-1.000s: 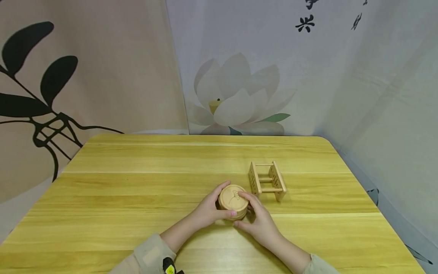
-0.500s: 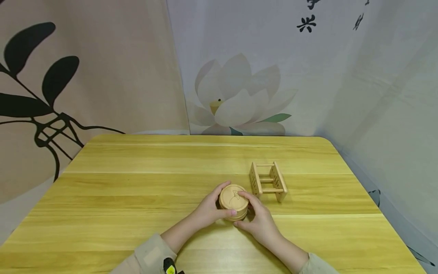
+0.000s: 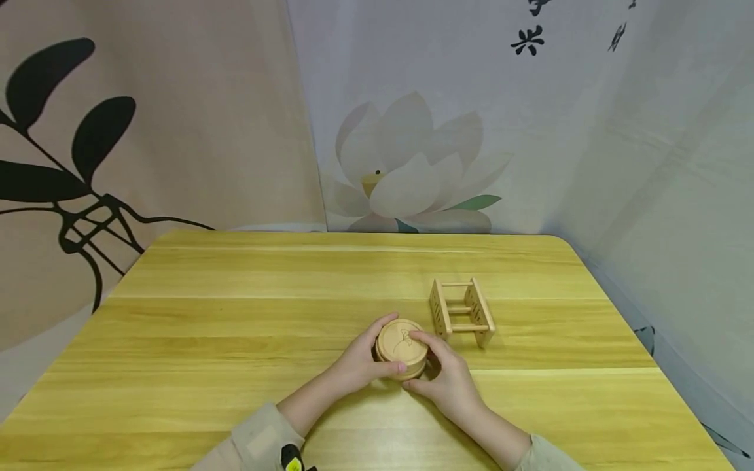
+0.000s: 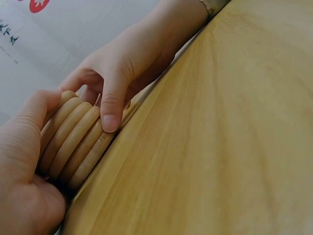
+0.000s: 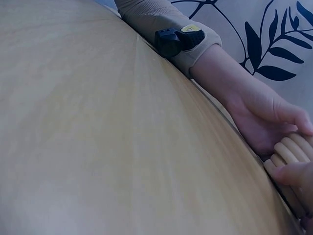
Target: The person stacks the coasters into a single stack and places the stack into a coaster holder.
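Observation:
A stack of several round wooden coasters [image 3: 396,340] stands on the table in the head view, its top one engraved with a leaf-like line drawing. My left hand [image 3: 356,363] grips the stack from the left, thumb across the near side and fingers behind. From the right, my right hand [image 3: 450,379] holds it too, one finger on the top coaster's rim and the thumb low at the near side. The left wrist view shows the coasters' rounded edges [image 4: 76,139] layered between both hands. In the right wrist view the stack [image 5: 293,147] is partly cut off.
A small wooden rack [image 3: 482,307] with slotted side panels and crossbars stands just behind and right of the stack. The wooden table [image 3: 235,327] ends at a printed cloth backdrop [image 3: 412,65]. A black device [image 5: 176,41] is on the left sleeve.
Both hands keep almost the same place and grip. The top coaster sits very slightly nearer to me than half a second ago. The rack has not moved.

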The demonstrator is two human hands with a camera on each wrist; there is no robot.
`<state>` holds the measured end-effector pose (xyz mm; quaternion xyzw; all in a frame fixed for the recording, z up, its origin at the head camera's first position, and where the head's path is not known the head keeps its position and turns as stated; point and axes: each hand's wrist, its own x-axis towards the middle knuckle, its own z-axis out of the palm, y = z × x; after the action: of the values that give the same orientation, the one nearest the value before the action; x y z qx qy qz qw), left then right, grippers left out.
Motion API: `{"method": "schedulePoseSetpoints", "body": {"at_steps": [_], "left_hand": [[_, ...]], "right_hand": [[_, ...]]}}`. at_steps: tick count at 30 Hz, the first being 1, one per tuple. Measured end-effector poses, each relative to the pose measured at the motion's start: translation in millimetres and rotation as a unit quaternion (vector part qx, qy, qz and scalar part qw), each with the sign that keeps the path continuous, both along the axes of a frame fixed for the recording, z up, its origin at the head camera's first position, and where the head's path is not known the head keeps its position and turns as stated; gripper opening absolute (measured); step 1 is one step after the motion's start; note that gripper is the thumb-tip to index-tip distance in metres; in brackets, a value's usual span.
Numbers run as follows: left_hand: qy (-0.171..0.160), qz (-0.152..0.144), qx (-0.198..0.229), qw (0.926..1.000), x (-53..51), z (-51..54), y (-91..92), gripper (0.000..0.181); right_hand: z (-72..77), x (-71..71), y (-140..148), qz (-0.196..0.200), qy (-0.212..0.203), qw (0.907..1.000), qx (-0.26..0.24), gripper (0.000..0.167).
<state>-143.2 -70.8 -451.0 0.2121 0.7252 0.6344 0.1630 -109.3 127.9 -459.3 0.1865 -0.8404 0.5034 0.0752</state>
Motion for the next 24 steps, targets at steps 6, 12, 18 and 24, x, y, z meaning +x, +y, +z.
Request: {"method": "schedulePoseSetpoints", "body": {"at_steps": [6, 12, 18, 24], "left_hand": [[-0.013, 0.005, 0.008, 0.9999, 0.5, 0.9, 0.5, 0.087], [-0.038, 0.009, 0.033, 0.9987, 1.6, 0.0, 2.1, 0.086], [-0.059, 0.012, 0.059, 0.9965, 2.9, 1.0, 3.9, 0.083], [-0.081, 0.035, 0.083, 0.9926, 2.9, -0.4, 5.4, 0.082]], "right_hand": [[-1.3, -0.8, 0.3, 0.001, 0.018, 0.9998, -0.001, 0.083], [-1.0, -0.4, 0.3, 0.0, 0.028, 0.9996, -0.003, 0.083], [1.0, 0.4, -0.2, 0.008, 0.011, 0.9996, -0.025, 0.085], [6.9, 2.3, -3.7, 0.002, -0.006, 0.9988, -0.05, 0.085]]}}
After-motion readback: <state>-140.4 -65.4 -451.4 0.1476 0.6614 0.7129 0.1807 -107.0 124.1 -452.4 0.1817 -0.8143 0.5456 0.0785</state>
